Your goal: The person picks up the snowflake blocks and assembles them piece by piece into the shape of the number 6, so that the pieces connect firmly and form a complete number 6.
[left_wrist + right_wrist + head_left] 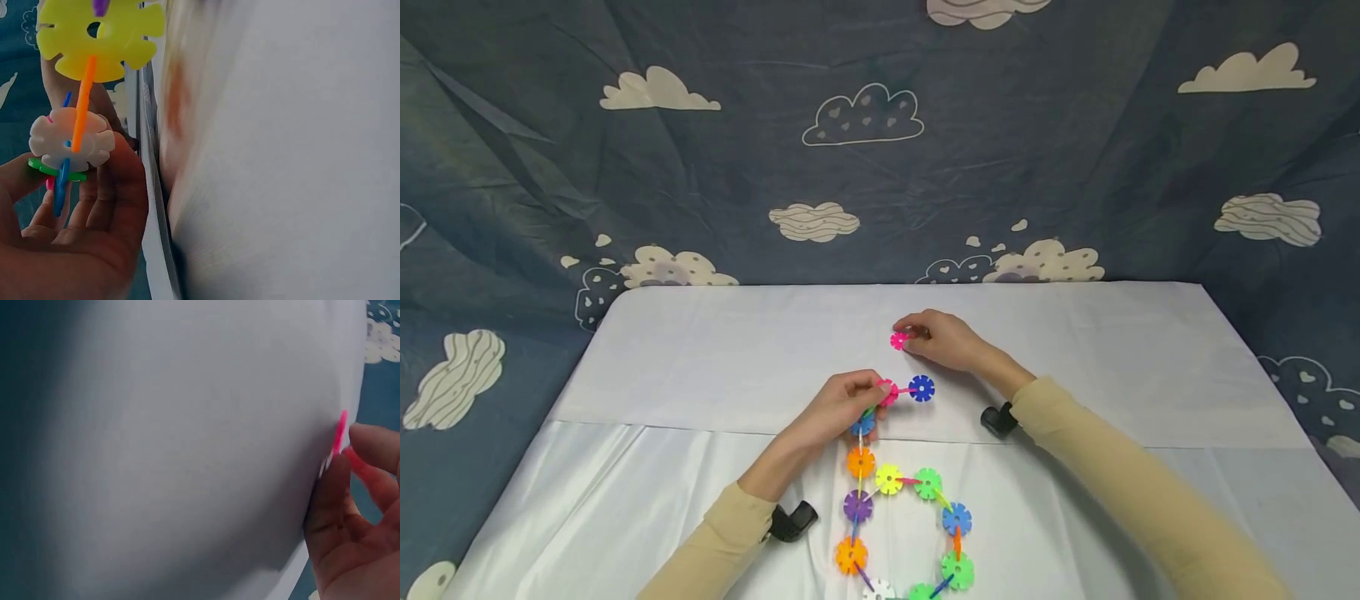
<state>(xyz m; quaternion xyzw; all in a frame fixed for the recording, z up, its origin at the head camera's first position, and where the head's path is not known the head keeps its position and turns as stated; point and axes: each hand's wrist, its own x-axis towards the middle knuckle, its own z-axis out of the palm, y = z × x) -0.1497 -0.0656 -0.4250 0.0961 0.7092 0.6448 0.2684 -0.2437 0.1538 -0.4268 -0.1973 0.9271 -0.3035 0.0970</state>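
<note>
My left hand (837, 406) grips the top end of a chain of notched plastic snowflake discs, near a pink disc (889, 393). From there, a dark blue disc (921, 388) sticks out to the right on an edge-on pink piece. Close up in the left wrist view, a pale disc (50, 139) and an edge-on green disc (76, 177) lie by the fingers, with a yellow disc (134, 37) nearer the camera. Farther back, my right hand (951, 340) pinches a loose pink snowflake disc (898, 341) between thumb and fingers; it shows edge-on in the right wrist view.
Below the left hand the chain runs through an orange disc (861, 462) and a purple disc (858, 506) into a ring of coloured discs, cut off by the bottom edge. A white cloth (700, 358) covers the table. Behind hangs a dark cloud-print curtain (880, 183).
</note>
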